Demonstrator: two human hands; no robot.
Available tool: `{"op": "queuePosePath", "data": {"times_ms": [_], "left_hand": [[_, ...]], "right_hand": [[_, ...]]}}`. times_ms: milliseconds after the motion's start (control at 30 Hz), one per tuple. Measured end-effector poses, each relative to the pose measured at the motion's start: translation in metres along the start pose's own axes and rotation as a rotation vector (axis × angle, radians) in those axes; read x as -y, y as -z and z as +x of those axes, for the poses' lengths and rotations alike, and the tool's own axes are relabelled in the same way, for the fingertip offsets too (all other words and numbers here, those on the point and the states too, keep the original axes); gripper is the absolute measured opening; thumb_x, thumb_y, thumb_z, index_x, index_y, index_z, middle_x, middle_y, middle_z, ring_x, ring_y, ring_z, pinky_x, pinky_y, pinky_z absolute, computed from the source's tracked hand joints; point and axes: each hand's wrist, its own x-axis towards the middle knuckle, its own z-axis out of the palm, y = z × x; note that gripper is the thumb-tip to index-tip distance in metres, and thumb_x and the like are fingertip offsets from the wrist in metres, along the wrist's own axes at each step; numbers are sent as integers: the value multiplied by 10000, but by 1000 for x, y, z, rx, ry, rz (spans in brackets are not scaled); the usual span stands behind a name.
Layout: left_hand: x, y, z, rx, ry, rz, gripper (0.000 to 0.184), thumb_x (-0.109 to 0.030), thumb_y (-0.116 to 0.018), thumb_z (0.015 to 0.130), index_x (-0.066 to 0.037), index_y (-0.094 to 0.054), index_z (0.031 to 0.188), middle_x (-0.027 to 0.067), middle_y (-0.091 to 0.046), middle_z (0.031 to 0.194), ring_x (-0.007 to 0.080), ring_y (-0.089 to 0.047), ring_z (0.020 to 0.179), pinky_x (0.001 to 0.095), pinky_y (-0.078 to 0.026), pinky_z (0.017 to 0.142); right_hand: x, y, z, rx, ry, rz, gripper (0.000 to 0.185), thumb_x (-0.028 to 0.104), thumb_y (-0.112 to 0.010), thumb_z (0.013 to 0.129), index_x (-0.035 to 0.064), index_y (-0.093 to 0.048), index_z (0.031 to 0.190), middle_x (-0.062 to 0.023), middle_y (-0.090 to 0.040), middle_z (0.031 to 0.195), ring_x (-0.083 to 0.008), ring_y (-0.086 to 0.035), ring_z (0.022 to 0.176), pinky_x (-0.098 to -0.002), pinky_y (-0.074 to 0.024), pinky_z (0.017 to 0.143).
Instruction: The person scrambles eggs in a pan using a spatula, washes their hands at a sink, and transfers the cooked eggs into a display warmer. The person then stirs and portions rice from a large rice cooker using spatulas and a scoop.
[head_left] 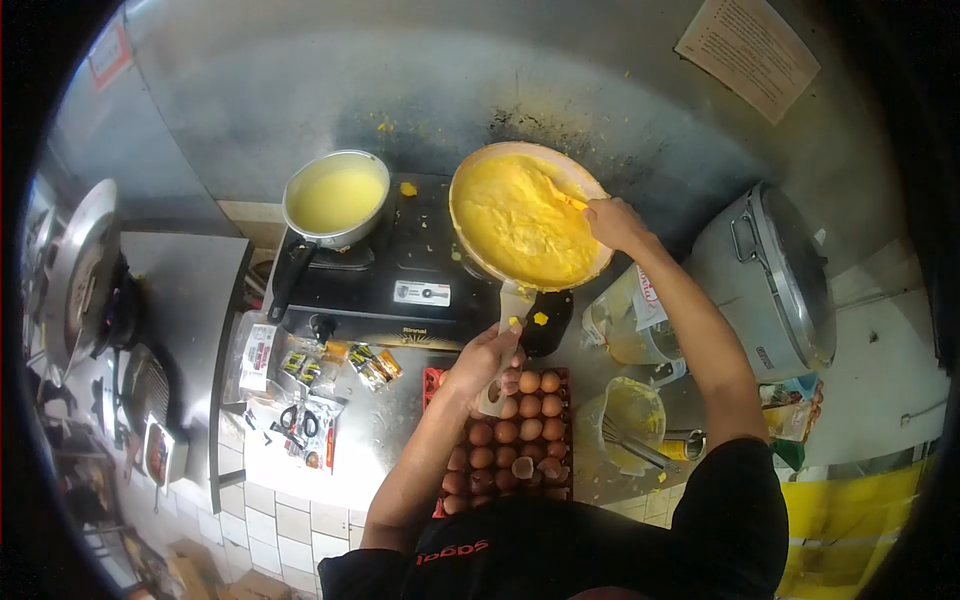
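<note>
Stovetop: L hand w/ pan, R prob. spatula

"Rinnai" marks the stove; red lettering on a black shirt appears to read "gagal."

Behind the steel counter stands a stained grey metal wall.

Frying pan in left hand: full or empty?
Not empty: yellow mixture covers nearly the whole frying pan. Depth, cannot tell.
</note>
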Motion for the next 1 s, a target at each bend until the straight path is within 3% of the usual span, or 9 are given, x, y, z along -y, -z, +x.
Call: {"op": "queuePosePath", "data": {"times_ms": [333,433,533,633,733,833,867,1000], "left_hand": [[4,0,5,29,-2,8,117,-251,-503,971,-158,-474,1037,12,-433,688,93,-373,475,227,-307,397],[4,3,4,29,0,16,115,-251,-502,972,-159,-474,1033,11,-433,689,91,-374,478,224,-307,396],[6,4,7,41,1,16,114,-252,-500,973,-159,-473,1032,12,-436,690,90,-372,473,222,-308,395],[4,2,5,29,-17,21,94,-207,-483,969,-116,-480,989,31,-429,683,112,-367,473,243,-302,405],[6,5,7,35,-14,23,109,-229,-490,972,-136,-480,1028,22,-436,682,103,-361,457,236,-305,395],[7,6,8,36,-10,16,134,-250,-498,974,-155,-482,1067,12,-439,678,95,-359,450,230,-308,387],[6,5,8,32,-12,13,137,-250,-498,974,-155,-483,1071,11,-438,675,96,-360,450,232,-309,388],[5,2,6,12,-13,16,147,-248,-500,973,-153,-485,1083,11,-437,671,99,-365,459,235,-313,393]], "right_hand": [[35,-2,14,100,144,182,318,295,-513,898,18,-670,907,-238,-648,935,-398,-615,902,-456,-468,814],[48,8,7,173,155,271,323,297,-539,917,3,-638,827,-160,-610,685,-263,-550,614,-390,-429,621],[58,20,-1,272,157,323,328,305,-529,927,18,-638,813,-132,-575,642,-198,-500,589,-364,-416,595],[65,29,-14,352,228,329,306,285,-523,890,15,-651,829,-225,-640,814,-381,-620,768,-467,-453,696],[62,30,-30,334,449,166,329,292,-506,933,12,-647,832,-195,-641,740,-333,-609,694,-439,-452,671],[77,33,-66,249,299,29,308,274,-497,931,15,-654,875,-214,-655,804,-393,-629,820,-489,-465,764],[94,52,-78,307,225,-67,250,201,-515,889,28,-688,940,-218,-668,913,-395,-647,884,-486,-500,788],[91,38,-76,177,191,-64,231,170,-528,870,17,-686,939,-222,-672,908,-390,-654,883,-472,-510,774]]}}
